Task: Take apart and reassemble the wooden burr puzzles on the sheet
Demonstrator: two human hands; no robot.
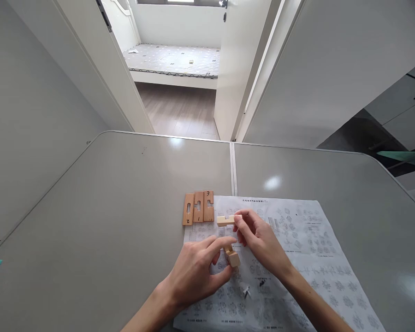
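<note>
My left hand [207, 260] is closed on a pale notched wooden puzzle block [232, 257], its square end facing me, between the thumb and fingers. In my right hand [259, 235] a second pale piece, a notched wooden puzzle stick [224, 221], is pinched between thumb and fingertips and points left. Both pieces are over a printed instruction sheet [318, 258] with many small drawings. Just beyond and to the left, several flat brown wooden pieces [198, 207] with cut-out slots and numbers lie side by side, partly on the sheet's corner.
The grey table [107, 230] has a metal seam [233, 168] running to its far edge. A torn white scrap [245, 289] and a small dark bit [262, 283] lie on the sheet. Past the table, an open door [242, 60] shows a bed [176, 60].
</note>
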